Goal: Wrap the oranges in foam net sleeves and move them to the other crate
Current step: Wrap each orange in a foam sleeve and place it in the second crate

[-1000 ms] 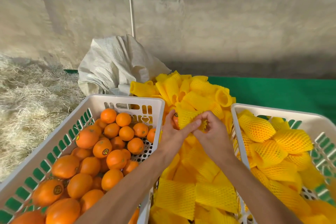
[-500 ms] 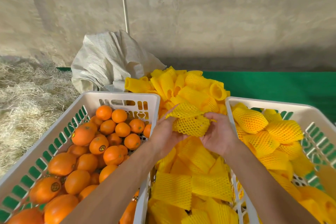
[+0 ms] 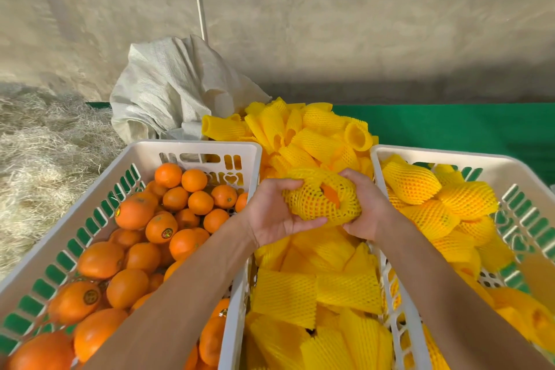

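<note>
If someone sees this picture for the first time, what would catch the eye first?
Probably the two hands in the middle: the left hand and right hand hold an orange half covered by a yellow foam net. Next, the left crate of bare oranges, and the right crate of wrapped ones.

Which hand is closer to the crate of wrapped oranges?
Right. The right hand grips the netted orange just beside that crate's near rim; the left hand holds the orange's other side, nearer the crate of bare oranges.
</note>
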A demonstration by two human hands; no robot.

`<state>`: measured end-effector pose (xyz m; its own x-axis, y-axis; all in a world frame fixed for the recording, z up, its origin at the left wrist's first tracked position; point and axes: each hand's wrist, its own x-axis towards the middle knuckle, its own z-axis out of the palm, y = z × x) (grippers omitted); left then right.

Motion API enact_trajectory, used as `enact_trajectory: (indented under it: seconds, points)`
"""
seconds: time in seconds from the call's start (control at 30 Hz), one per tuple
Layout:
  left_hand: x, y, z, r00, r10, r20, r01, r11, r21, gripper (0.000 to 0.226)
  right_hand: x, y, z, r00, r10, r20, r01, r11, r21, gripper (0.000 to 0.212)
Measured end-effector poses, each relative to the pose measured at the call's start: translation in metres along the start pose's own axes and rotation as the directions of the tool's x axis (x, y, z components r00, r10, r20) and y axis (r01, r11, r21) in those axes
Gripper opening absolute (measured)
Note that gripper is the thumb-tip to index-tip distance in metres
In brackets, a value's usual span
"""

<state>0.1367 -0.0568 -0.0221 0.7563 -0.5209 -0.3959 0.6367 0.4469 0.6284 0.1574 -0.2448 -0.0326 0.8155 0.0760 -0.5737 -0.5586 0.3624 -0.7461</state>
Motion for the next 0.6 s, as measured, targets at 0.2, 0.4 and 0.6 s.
enact_trajectory:
  seconds: [0.2, 0.4, 0.6]
  points:
    - [-0.002, -0.002, 0.001, 0.994, 0.034, 0.104, -0.035, 0.999, 0.006, 0.055, 0.002, 0.006, 0.004, 0.997, 0.071, 0.026, -0.072, 0.996, 0.053, 0.039]
    - [0.000, -0.002, 0.000, 0.975, 0.223, -0.014, -0.222, 0.975, 0.032, 0.040, 0.002, 0.011, 0.018, 0.984, -0.133, 0.116, 0.129, 0.991, 0.048, 0.044]
    - [0.000, 0.001, 0.000, 0.974, 0.221, 0.047, -0.218, 0.973, -0.070, 0.055, 0.000, 0.011, 0.021, 0.963, -0.230, 0.140, 0.235, 0.972, -0.020, 0.035]
